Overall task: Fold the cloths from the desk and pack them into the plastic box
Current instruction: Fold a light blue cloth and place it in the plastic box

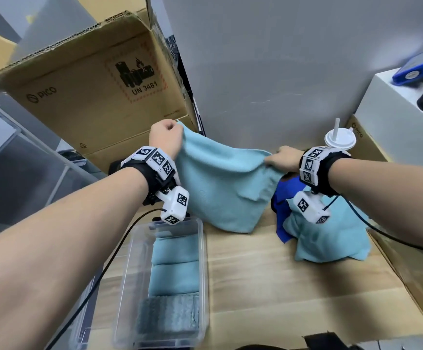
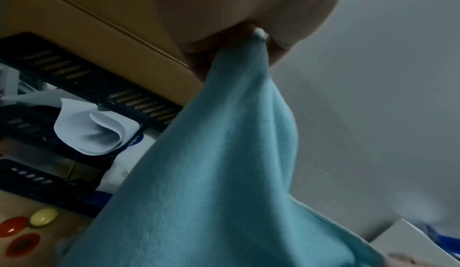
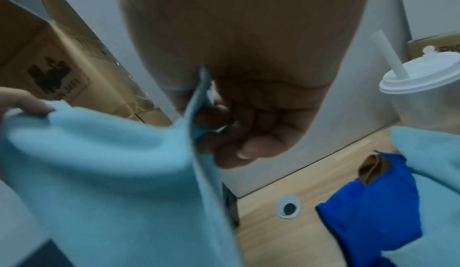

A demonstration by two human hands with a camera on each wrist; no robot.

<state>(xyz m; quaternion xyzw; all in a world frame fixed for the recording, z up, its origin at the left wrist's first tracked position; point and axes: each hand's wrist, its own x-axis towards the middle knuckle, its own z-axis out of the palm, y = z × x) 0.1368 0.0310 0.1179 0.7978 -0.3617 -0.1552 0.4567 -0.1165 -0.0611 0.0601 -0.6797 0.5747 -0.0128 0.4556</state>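
Both hands are holding one light-blue cloth up off the worktop, stretching its top edge out between them. Left hand is pinching one top corner, fingers curled tight on it in the left wrist view. Right hand is gripping the opposite end of that edge, fingers clenched around the fabric. Cloth is sagging in the middle and hanging down, lower hem looking close to the worktop; cannot tell if it is touching.

Step in hand, as I read it: spreading the cloth open before the first fold. No fold made on this one yet.

Plastic box is sitting near-left on the worktop, below the left wrist. It is already carrying three folded pieces in a row: two light-blue ones and a greyer textured one nearest the camera. Left part of the box looks free, so the task seems partly done.

Still waiting on the worktop, under the right wrist: a crumpled pile of another light-blue cloth with a dark-blue cloth tucked beside it.

Next move is calling for levelling the two corners, then either laying the cloth flat on the bare wood between box and pile or bringing the hands together to halve it mid-air. Edges need matching so the folded piece fits the box width. White lidded cup with straw is standing just behind the right hand, so a wide swing there is risking a knock.
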